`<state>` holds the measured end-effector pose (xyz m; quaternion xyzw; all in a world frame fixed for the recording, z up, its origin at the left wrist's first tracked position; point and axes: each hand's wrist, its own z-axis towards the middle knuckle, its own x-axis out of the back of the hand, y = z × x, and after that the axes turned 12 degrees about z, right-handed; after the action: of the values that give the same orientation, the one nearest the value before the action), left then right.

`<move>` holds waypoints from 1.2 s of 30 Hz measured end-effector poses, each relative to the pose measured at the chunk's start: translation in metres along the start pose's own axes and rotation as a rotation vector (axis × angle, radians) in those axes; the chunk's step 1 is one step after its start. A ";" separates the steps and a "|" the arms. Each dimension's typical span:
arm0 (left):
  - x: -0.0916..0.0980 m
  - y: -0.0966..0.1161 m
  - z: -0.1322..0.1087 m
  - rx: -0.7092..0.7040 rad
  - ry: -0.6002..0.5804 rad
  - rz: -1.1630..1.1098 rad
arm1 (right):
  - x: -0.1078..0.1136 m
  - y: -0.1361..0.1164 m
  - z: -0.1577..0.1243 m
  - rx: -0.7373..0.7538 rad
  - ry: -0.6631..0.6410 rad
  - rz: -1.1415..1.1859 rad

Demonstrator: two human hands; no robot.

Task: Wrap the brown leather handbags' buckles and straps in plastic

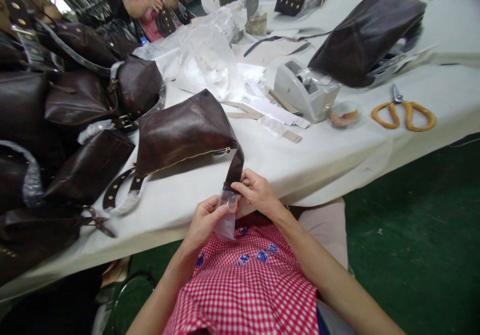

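A dark brown leather handbag (pixel 183 130) with a gold zip lies near the front of the table, its strap (pixel 235 165) hanging toward me over the edge. A clear plastic sleeve (pixel 226 225) covers the strap's lower end, where something metallic shows faintly. My left hand (pixel 206 217) pinches the plastic sleeve between thumb and fingers. Just above it, my right hand (pixel 257 191) is closed on the strap, thumb on top at the sleeve's upper edge. On the bag's left side, a studded strap (pixel 120 190) is partly wrapped in plastic.
Several brown bags (pixel 80 97) are heaped at left. Behind my bag lie crumpled plastic (pixel 210 55) and card strips (pixel 277 110). A tape dispenser (pixel 305 92), orange-handled scissors (pixel 403 112) and another bag (pixel 369 35) are at right. A person in pink (pixel 150 5) handles a bag across the table.
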<state>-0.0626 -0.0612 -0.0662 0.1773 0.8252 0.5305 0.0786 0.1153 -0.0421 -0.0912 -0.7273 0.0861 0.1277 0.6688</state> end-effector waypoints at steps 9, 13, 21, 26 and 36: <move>-0.002 0.015 -0.003 0.001 0.028 -0.002 | -0.002 -0.006 0.002 -0.086 -0.062 0.341; -0.001 0.015 -0.002 0.000 0.023 0.061 | -0.004 -0.007 0.001 -0.104 -0.046 0.400; 0.001 0.012 -0.002 -0.050 -0.001 0.169 | -0.008 -0.001 0.002 -0.102 0.007 0.327; 0.001 0.019 -0.001 -0.129 0.103 0.337 | -0.007 0.000 0.002 -0.124 -0.022 0.344; -0.001 0.013 0.002 -0.104 0.159 0.316 | -0.002 -0.003 0.004 -0.180 -0.115 0.363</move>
<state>-0.0586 -0.0544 -0.0555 0.2579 0.7621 0.5906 -0.0619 0.1139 -0.0376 -0.0882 -0.7481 0.1654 0.2946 0.5711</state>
